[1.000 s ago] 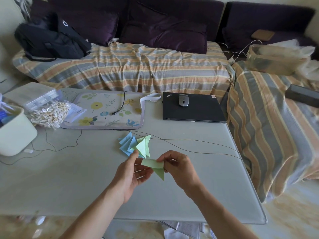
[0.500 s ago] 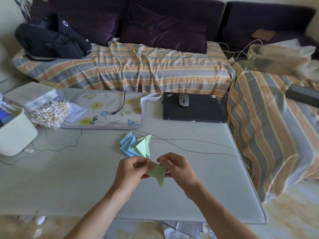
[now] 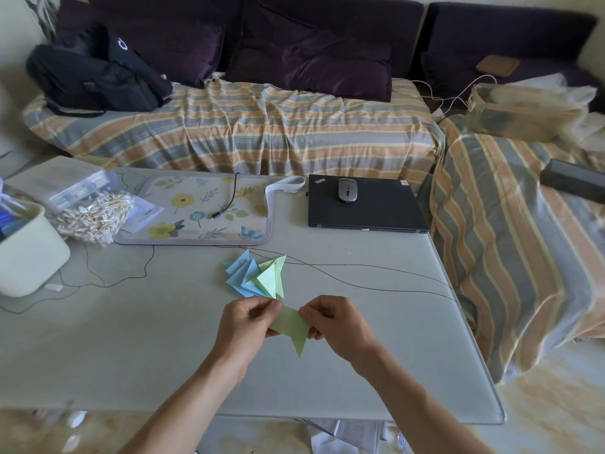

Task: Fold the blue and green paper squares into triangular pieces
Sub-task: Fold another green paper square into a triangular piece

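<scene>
Paper in hand: green paper piece [image 3: 292, 326], partly folded, held just above the counter [image 3: 131, 339], one sharp point hanging down toward the near edge.
Left hand: left hand [image 3: 244, 326] has a closed grip, fingers curled and pinching the left end of the green paper piece.
Right hand: right hand [image 3: 337, 322] also has a closed grip, thumb and fingers pinching the right end of the same piece.
Finished pile: blue folded triangles [image 3: 240, 273] and green folded triangles [image 3: 270, 276] lie overlapped on the counter just beyond the hands, blue to the left, green to the right.
Cable: thin dark wire [image 3: 360, 273] runs across the counter behind the pile toward the right edge.
Far side: floral mat [image 3: 196, 211] with a cable end on it; closed black laptop [image 3: 363, 208] to its right, a grey mouse [image 3: 347, 189] sitting on the lid.
Left side: pale tub [image 3: 29, 253] at the edge, a bag of small wooden clips [image 3: 95, 216] beside it.
Behind: sofa with striped cover [image 3: 262, 126] and a black backpack [image 3: 95, 73].
</scene>
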Demonstrator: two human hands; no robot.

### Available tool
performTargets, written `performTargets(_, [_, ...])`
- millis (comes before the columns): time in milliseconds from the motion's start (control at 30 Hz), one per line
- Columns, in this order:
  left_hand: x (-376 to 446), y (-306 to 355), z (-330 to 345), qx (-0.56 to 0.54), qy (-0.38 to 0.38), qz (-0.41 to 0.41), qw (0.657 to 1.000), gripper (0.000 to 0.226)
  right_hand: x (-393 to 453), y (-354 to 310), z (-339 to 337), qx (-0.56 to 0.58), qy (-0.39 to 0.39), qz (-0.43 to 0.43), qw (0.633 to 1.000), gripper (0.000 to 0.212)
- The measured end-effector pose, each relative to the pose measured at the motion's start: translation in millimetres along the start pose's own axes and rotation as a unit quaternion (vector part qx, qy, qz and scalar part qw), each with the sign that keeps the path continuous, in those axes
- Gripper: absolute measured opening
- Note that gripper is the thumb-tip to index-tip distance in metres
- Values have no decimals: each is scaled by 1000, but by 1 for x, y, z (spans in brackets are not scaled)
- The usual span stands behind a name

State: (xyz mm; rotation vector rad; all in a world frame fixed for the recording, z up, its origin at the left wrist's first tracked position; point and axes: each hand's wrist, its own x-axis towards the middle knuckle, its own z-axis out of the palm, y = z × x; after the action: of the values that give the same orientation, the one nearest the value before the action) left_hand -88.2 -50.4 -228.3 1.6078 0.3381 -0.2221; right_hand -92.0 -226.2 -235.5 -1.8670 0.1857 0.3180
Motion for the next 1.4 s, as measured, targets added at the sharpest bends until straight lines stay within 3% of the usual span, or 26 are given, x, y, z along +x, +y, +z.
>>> performTargets(267, [5, -5, -2, 6, -8, -5, 1000, 8, 0, 2, -1, -4, 3, -2, 1000, 18])
performTargets(433, [2, -2, 1, 39, -61, 3, 997, 13, -1, 2, 1, 7, -10, -25, 1000, 12])
performTargets(667, [0, -4, -1, 118, 32, 36, 992, 15, 0, 3, -1, 15, 14, -28, 999, 13])
performTargets(967, [-9, 3, 4, -23, -51, -13, 998, 9, 0, 3, 2, 15, 14, -35, 999, 12])
performTargets(1400, [-5, 4, 2, 29, 5, 9, 1000, 12, -4, -1, 3, 16, -2, -19, 1000, 15])
